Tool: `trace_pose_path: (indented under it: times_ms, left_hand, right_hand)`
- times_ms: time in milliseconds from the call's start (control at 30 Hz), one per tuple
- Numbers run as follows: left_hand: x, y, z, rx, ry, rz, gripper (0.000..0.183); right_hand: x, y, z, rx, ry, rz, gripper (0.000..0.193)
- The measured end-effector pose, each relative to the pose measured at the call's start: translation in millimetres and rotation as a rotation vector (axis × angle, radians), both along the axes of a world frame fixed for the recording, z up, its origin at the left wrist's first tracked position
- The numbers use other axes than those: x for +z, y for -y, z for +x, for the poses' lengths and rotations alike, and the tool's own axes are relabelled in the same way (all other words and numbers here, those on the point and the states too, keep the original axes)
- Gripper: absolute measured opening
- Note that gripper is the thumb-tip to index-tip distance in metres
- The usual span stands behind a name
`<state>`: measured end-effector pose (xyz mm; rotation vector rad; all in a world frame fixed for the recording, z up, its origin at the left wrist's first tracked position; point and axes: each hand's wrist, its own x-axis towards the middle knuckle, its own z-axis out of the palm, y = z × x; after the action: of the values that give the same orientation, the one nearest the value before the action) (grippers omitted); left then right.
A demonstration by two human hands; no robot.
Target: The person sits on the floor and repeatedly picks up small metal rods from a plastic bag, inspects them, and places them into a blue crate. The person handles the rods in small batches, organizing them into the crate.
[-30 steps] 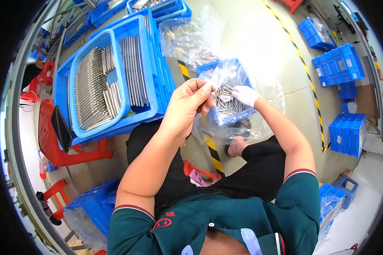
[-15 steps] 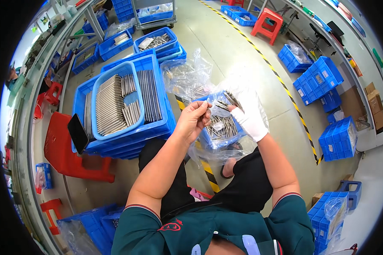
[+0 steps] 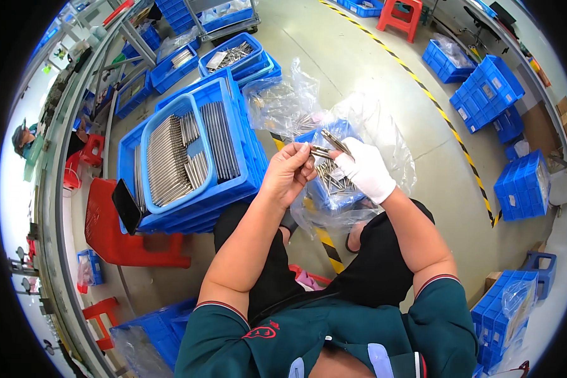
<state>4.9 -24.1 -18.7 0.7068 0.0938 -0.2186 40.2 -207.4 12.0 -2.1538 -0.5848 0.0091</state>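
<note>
My right hand (image 3: pixel 368 171), in a white glove, is closed around a small bunch of metal drill bits (image 3: pixel 335 142) that point up and to the left. Bare fingertips show at the glove's end. My left hand (image 3: pixel 289 171) is bare, its thumb and fingers pinched on the tip of a drill bit (image 3: pixel 320 152) reaching across from the right hand. Below both hands, a plastic-lined blue bin (image 3: pixel 321 200) holds loose drill bits (image 3: pixel 331 179). To the left, a light-blue tray (image 3: pixel 146 165) carries neat rows of drill bits (image 3: pixel 169 157), on top of a blue crate (image 3: pixel 246 148) with more long bits.
A dark phone-like slab (image 3: pixel 127 206) leans at the crate's near left corner, by a red stool (image 3: pixel 107 227). Clear plastic bags (image 3: pixel 384 126) spread around the bin. Blue crates (image 3: pixel 488 93) stand on the right beyond the black-and-yellow floor tape (image 3: pixel 438 104).
My two hands have come together, and my left fingers now meet a bit from the right hand's bunch. The whole view has shifted slightly.
</note>
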Motion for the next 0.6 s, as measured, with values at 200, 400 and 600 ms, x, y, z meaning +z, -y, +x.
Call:
trace_pose_path:
  times_ms: [200, 400, 600]
  left_hand:
    - [5.6, 2.2, 2.0, 0.083, 0.064, 0.387, 0.013]
    - [11.8, -0.5, 0.6, 0.040, 0.081, 0.464, 0.014]
    - [5.5, 4.0, 1.2, 0.062, 0.041, 0.197, 0.017]
  right_hand:
    - [8.8, 6.9, 1.3, 0.040, -0.068, -0.055, 0.024]
    - [10.0, 7.8, 0.4, 0.059, -0.092, 0.021, 0.024]
    - [0.4, 1.8, -2.5, 0.029, -0.135, 0.138, 0.024]
